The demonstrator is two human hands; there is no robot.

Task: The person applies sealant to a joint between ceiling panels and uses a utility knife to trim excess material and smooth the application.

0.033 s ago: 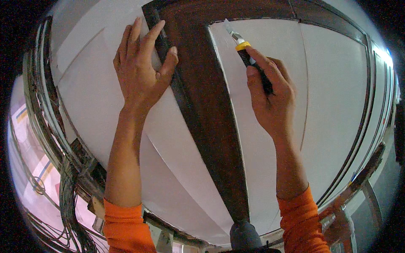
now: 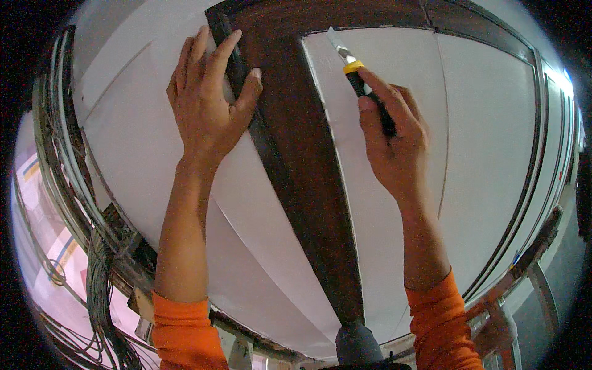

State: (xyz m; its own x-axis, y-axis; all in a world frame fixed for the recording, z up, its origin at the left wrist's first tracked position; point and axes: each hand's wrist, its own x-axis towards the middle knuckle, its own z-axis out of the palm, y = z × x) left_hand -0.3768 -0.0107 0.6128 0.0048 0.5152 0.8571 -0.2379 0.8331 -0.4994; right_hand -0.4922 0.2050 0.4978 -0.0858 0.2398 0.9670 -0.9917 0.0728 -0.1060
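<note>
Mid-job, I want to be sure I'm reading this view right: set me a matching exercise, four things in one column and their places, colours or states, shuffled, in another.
Things:
1. Cutter knife
2. Left hand
3. Frame
4. Cable bundle

Places, colours or states:
A. Dark brown, with a long strip running down the middle of the view
B. Hanging at the lower left of the view
C. Held in the right hand, blade out
D. Open, holding nothing

Right pairs: 1-C, 2-D, 3-A, 4-B.
</note>
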